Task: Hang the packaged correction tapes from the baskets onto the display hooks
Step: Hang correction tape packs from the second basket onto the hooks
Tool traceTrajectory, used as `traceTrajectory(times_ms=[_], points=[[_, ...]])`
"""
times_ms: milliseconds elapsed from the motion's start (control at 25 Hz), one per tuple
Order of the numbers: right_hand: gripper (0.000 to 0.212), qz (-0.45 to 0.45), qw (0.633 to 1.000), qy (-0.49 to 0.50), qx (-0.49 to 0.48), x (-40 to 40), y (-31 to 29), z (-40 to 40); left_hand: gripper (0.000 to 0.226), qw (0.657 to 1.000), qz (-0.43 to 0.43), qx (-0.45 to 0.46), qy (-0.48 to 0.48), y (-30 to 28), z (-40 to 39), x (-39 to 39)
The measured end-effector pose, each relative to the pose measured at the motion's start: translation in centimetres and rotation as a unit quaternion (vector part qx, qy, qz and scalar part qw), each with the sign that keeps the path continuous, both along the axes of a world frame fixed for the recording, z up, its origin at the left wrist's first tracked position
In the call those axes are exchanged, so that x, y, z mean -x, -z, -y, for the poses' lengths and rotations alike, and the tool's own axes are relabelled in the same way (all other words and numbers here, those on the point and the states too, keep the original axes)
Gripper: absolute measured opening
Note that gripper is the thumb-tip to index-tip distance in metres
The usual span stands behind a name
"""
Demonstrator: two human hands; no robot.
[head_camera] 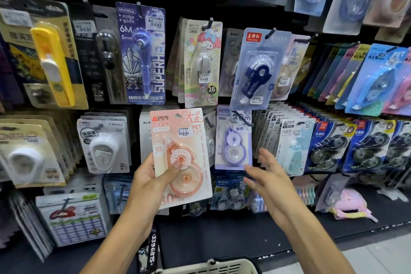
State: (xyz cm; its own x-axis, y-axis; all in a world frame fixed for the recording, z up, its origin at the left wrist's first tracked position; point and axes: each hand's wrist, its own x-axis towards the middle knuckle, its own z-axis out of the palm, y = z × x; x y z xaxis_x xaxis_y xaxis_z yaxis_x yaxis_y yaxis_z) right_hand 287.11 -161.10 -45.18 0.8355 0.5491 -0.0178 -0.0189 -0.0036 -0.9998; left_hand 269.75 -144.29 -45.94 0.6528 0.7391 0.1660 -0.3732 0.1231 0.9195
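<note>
My left hand (pixel 153 180) holds an orange-pink packaged correction tape (pixel 181 153) upright in front of the display wall, thumb across its clear blister. Its hang hole sits near the top right of the card, level with a black display hook (pixel 208 120) just to its right. My right hand (pixel 270 176) hovers open and holds nothing, fingers spread, just below and right of a purple packaged tape (pixel 233 140) hanging on a hook (pixel 241 118). The rim of a cream basket (pixel 211 268) shows at the bottom edge.
The black wall is packed with hanging stationery cards: a navy tape pack (pixel 255 69), a My Melody pack (pixel 203 62), a blue Superhero pack (pixel 142 53), white tape packs (pixel 103 144). A pink item (pixel 349 204) lies on the low shelf at right. Pale floor shows bottom right.
</note>
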Motion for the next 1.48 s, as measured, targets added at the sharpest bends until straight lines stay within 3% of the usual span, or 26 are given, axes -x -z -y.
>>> traceTrajectory(times_ms=[160,280,320,360,440,480,720,880,1040,1120,1200,1240,1280,1360,1440,1480], points=[[0.068,0.067,0.988,-0.136,-0.02,4.0,1.9,-1.7,0.04,0.999,-0.006,-0.026,0.032,0.3,1.2,-1.3],[0.066,0.049,0.987,-0.099,-0.112,5.4,2.8,-2.9,0.034,0.99,-0.072,-0.119,0.04,-0.1,1.9,-1.6],[0.063,0.048,0.989,-0.052,-0.132,5.0,2.5,-2.6,0.031,0.97,-0.125,-0.207,0.012,-0.1,1.6,-1.3],[0.058,0.044,0.989,-0.004,-0.142,4.3,2.1,-2.0,0.03,0.929,-0.192,-0.313,-0.041,0.0,0.9,-1.0],[0.044,0.028,0.986,0.077,-0.145,2.4,1.7,-0.2,0.042,0.804,-0.298,-0.489,-0.157,0.3,-0.4,-0.2],[0.039,0.033,0.985,0.105,-0.136,1.6,1.7,0.9,0.051,0.764,-0.337,-0.522,-0.175,0.2,-1.0,0.0],[0.03,0.056,0.986,0.138,-0.075,0.1,2.0,3.7,0.074,0.687,-0.484,-0.532,-0.103,1.1,-2.6,0.2],[0.032,0.053,0.99,0.132,-0.023,-0.9,1.9,3.1,0.078,0.692,-0.477,-0.533,-0.095,1.4,-3.1,0.2],[0.062,-0.025,0.999,0.027,-0.026,-1.2,1.5,0.1,0.076,0.704,-0.429,-0.555,-0.108,2.9,-2.2,0.9],[0.05,-0.013,1.0,0.015,0.021,-0.4,3.8,-0.1,0.068,0.746,-0.402,-0.524,-0.086,4.7,-0.9,1.6],[0.028,-0.059,0.992,-0.051,0.103,2.2,8.9,0.5,0.053,0.778,-0.436,-0.452,0.026,7.9,0.0,2.2],[0.021,-0.091,0.978,-0.095,0.159,3.8,11.9,1.1,0.047,0.773,-0.467,-0.417,0.103,9.9,0.5,2.5],[0.015,-0.102,0.955,-0.145,0.239,5.3,15.3,1.6,0.044,0.741,-0.508,-0.398,0.187,12.3,0.9,2.9],[0.019,-0.033,0.855,-0.284,0.432,8.0,22.4,3.4,0.044,0.626,-0.593,-0.375,0.34,18.1,1.9,4.8],[0.037,0.09,0.738,-0.398,0.537,9.7,27.9,5.2,0.048,0.519,-0.66,-0.338,0.425,23.0,2.3,7.4],[0.04,0.135,0.727,-0.395,0.545,10.2,29.5,5.9,0.048,0.494,-0.68,-0.317,0.438,24.9,2.1,8.5]])
